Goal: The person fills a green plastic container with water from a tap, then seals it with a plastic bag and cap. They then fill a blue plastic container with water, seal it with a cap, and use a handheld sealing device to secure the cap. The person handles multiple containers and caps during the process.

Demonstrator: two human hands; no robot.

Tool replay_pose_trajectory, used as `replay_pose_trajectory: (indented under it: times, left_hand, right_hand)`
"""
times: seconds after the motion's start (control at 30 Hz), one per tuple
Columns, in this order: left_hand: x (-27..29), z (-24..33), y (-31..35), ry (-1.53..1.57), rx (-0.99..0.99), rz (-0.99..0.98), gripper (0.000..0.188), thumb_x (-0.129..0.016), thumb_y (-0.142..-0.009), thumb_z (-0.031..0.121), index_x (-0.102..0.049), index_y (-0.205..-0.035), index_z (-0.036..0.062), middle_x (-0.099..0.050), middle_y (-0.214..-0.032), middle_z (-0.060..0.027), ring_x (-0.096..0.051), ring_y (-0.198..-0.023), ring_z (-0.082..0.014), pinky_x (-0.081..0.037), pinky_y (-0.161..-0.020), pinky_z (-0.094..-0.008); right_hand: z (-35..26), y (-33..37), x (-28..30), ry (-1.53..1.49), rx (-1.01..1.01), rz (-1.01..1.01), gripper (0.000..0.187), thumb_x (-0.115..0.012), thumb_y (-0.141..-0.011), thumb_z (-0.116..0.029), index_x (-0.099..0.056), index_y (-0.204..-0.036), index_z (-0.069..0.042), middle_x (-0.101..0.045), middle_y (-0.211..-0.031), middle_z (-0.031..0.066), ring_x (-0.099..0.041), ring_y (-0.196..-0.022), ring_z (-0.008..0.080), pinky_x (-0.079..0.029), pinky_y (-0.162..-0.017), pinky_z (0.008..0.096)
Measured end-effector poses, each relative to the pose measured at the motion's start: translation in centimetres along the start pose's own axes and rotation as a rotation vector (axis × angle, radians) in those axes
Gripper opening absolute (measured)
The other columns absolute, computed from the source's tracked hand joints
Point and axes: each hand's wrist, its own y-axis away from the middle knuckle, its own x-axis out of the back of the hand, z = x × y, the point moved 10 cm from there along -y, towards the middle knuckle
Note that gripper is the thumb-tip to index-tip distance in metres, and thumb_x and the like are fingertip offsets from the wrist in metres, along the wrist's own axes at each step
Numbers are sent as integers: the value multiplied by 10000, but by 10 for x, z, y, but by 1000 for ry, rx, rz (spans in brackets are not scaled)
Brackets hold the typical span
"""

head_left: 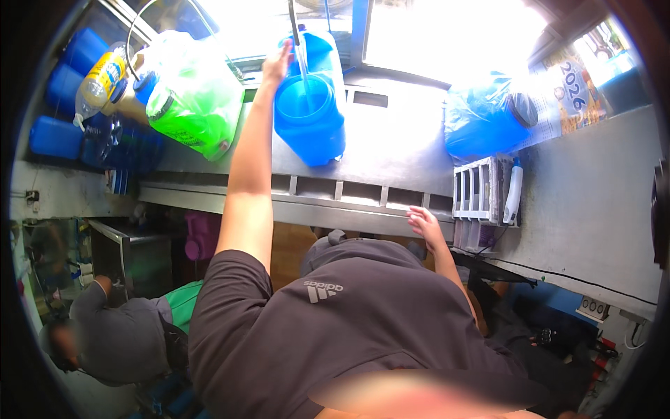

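Bright light from the windows (453,35) washes over a metal counter (398,157) where a person in a dark short-sleeved shirt (391,307) stands with the left arm stretched far forward. On the counter, ahead and slightly left of the body, sits a blue container (314,143), its wide round mouth uncovered and facing the wearer. What looks like a stream of water (305,80) drops into it from a dark tube (294,24) above. The left hand (276,64) is at the container's far left side, fingers extended near the tube; whether it grips anything cannot be told. Near the counter's front edge, the right hand (424,228) hangs loosely open, fingers spread and slightly bent, holding nothing visible. To the left stands a bright green container (199,115); to the right, a blue container in clear plastic (481,122) sits behind a white rack (474,192). At lower left, another person in a grey top (122,339) is bent over.
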Motion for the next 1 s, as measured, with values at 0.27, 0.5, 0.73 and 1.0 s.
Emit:
replay_pose_trajectory:
  times: [0.27,0.5,0.73,1.0]
  left_hand:
    - [69,-130,211,860,135,699,283,-495,-1000,349,-598,-1036,88,-595,-845,-3,-574,-765,-115,-492,-719,-281]
    - [-89,-248,479,886,968,381,159,-512,-956,234,-631,-875,167,-618,-724,42,-585,-640,-95,-435,-497,-222]
    - [-177,-144,499,570,790,-470,244,-584,-962,312,-607,-1116,125,-629,-1004,-14,-584,-837,-104,-472,-731,-233]
    - [-201,-96,592,661,891,-687,244,-538,-993,257,-595,-1177,106,-644,-1038,-6,-605,-867,-100,-506,-767,-242]
  right_hand:
    - [61,40,65,-35,-28,61,297,-605,-931,-173,-616,-1224,-127,-685,-1097,15,-626,-926,99,-477,-791,259]
    - [54,49,94,-48,63,138,307,-582,-936,-186,-592,-1236,-122,-676,-1124,34,-634,-954,128,-490,-814,289]
    - [74,84,49,-118,106,77,299,-578,-944,-182,-590,-1236,-120,-675,-1114,39,-636,-938,127,-496,-799,289]
    - [114,148,26,58,185,115,407,-625,-917,-157,-532,-1312,-123,-654,-1127,50,-620,-904,117,-505,-771,294]
